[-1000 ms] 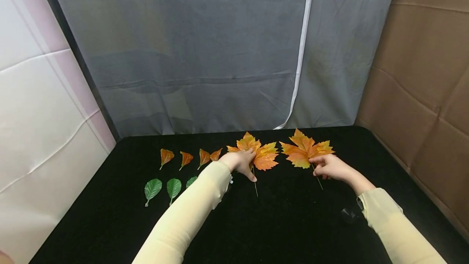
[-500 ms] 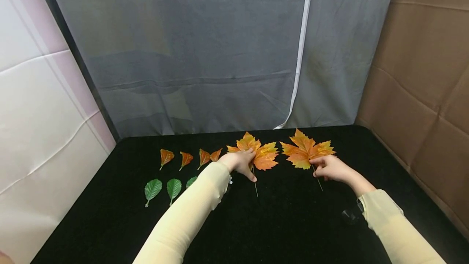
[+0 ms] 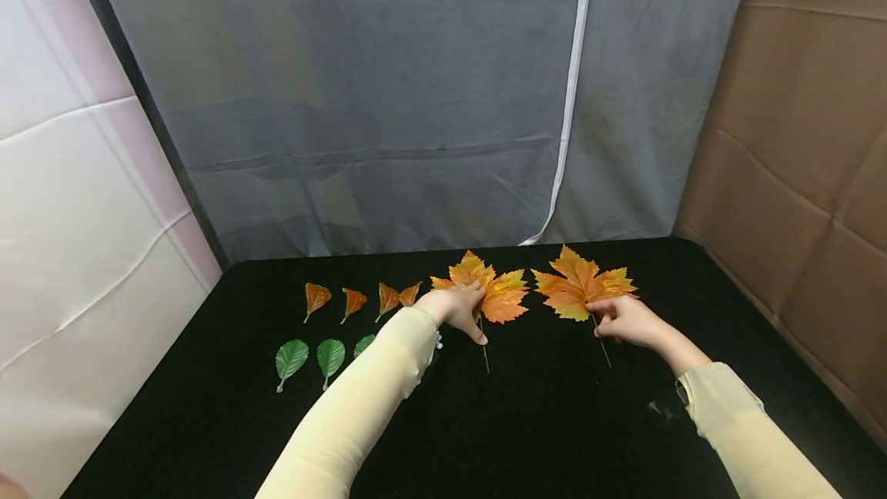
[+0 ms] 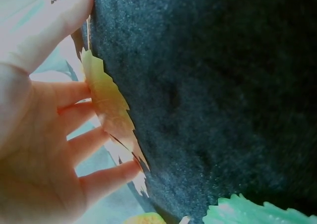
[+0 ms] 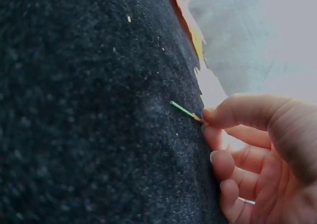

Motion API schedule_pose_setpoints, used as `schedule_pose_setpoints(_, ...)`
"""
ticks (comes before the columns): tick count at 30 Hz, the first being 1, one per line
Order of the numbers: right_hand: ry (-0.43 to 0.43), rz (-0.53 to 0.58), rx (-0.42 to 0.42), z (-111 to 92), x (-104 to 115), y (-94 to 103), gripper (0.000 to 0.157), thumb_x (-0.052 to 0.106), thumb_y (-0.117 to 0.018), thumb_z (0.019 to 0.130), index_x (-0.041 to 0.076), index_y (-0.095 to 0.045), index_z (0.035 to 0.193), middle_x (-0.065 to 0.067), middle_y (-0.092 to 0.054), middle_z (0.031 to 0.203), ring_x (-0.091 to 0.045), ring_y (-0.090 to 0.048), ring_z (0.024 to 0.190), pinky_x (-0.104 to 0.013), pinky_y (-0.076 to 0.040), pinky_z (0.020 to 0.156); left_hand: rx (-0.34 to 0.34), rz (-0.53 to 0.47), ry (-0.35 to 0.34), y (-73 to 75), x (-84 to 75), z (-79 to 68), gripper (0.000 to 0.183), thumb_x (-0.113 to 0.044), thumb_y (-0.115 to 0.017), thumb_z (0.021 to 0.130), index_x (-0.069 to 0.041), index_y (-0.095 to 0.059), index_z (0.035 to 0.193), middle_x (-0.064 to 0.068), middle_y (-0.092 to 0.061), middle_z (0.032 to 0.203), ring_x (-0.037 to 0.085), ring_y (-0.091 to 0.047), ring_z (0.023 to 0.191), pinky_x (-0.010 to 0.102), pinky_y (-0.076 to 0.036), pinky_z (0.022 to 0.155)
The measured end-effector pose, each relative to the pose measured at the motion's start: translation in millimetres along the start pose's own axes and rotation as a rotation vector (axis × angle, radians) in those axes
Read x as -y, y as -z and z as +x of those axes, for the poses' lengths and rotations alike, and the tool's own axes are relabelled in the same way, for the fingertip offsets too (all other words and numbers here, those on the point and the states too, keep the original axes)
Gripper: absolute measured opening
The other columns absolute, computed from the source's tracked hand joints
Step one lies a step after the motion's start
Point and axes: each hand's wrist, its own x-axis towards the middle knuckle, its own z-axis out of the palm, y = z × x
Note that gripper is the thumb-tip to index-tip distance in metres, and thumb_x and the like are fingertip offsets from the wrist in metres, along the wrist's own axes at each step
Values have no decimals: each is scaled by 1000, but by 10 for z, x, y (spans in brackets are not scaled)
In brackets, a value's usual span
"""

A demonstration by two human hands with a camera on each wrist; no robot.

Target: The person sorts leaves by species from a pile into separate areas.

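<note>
Little has shifted — our left hand (image 3: 457,306) still lies with straight fingers on one maple leaf (image 3: 500,296); our right hand (image 3: 625,320) pinches the other maple leaf (image 3: 579,283) — both on the black table (image 3: 540,422).

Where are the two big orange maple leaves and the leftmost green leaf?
Left maple leaf (image 3: 504,297), head view, on its right lobe.
Right maple leaf (image 3: 575,282), head view, on the blade's centre.
Leftmost green leaf (image 3: 292,356), head view, on the blade's middle.
</note>
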Motion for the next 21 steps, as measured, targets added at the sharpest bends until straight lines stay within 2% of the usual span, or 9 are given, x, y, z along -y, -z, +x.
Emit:
schedule_pose_setpoints(6,3,13,3,-4,-18,1,55,3,-66,79,-14,-52,130,4,-47,62,-14,-47,51,-28,-42,49,0,16,38,24,-47,-7,98,-48,-76,79,-14,-24,155,4,-15,161,26,-17,145,42,-19,114)
schedule_pose_setpoints(11,20,12,12,46,-24,1,55,3,-66,80,-14,-52,130,4,-47,63,-14,-47,52,-28,-43,49,-27,23,51,45,-25,-46,96,-50,-77,78,-17,-28,154,1,-17,161,26,-19,145,45,-22,113)
schedule_pose_setpoints(17,15,-1,54,60,-69,73,57,8,-66,84,-15,-47,133,2,-52,68,-15,-51,54,-29,-46,52,-45,-27,-26,104,34,-54,86,-46,-73,83,-15,-34,152,5,-18,160,30,-19,144,47,-21,113)
schedule_pose_setpoints(21,4,14,66,48,-50,195,59,12,-66,87,-16,-45,134,-3,-61,74,-17,-53,55,-30,-47,52,-95,-27,-49,218,134,-78,78,-44,-69,87,-15,-35,151,7,-19,160,31,-20,144,46,-22,112)
